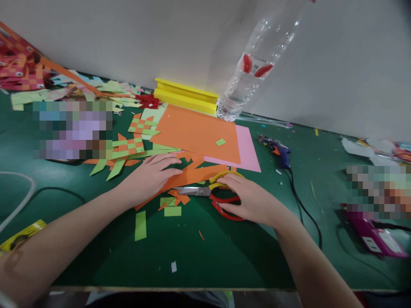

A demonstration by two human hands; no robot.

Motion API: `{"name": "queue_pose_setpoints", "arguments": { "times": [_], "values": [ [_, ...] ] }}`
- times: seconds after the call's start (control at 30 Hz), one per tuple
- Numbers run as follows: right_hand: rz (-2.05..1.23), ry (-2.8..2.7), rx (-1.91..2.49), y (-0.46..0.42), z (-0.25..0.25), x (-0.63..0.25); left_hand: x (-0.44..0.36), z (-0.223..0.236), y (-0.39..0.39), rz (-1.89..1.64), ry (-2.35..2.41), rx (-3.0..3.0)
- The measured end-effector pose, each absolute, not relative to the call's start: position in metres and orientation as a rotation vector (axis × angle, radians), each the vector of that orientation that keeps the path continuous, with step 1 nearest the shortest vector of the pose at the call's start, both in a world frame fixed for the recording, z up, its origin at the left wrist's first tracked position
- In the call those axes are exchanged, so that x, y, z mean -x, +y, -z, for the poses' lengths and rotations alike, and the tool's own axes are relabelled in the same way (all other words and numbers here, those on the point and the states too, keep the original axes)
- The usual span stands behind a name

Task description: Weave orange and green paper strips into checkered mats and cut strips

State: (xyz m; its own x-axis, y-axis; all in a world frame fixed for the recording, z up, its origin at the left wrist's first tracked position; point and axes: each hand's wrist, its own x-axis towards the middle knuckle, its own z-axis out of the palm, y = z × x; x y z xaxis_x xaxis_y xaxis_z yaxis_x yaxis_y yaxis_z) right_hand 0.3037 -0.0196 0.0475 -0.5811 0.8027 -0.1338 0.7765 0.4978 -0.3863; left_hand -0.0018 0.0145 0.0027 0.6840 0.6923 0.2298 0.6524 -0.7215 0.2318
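My right hand [245,199] grips a pair of scissors [202,191] with red and yellow handles. Their blades point left, lying over small orange and green paper scraps [172,211]. My left hand [156,175] rests with fingers spread on an orange paper strip [199,174], just left of the blade tips. Beyond the hands is a sheet of orange paper [199,130] with a small green piece on it, over a pink sheet [250,149]. Woven orange and green paper fish [126,146] lie beyond my left forearm.
A clear plastic bottle [253,64] leans against the wall beside a yellow channel-shaped piece [186,96]. To the right are a blue glue gun [282,154] with a black cord and a magenta device [374,233]. Red woven pieces [21,70] are heaped at the far left.
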Motion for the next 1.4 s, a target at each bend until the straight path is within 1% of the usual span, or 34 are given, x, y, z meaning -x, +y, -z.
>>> {"name": "queue_pose_setpoints", "arguments": {
  "times": [0.37,0.6,0.9,1.07,1.4],
  "values": [
    [-0.607,-2.657,1.404,-0.022,-0.05,-0.297,0.002,0.0,0.016,-0.348,1.157,-2.755],
    [-0.58,-2.682,1.394,-0.023,-0.05,-0.295,0.001,0.003,0.015,-0.379,1.144,-2.772],
    [-0.453,-2.728,1.351,-0.025,-0.045,-0.289,0.001,0.003,0.014,-0.39,1.124,-2.815],
    [-0.426,-2.755,1.351,-0.025,-0.044,-0.288,0.002,0.001,0.016,-0.418,0.998,-2.833],
    [-0.361,-2.802,1.297,-0.025,-0.043,-0.293,0.008,0.005,0.021,-0.386,1.003,-2.685]
  ]
}}
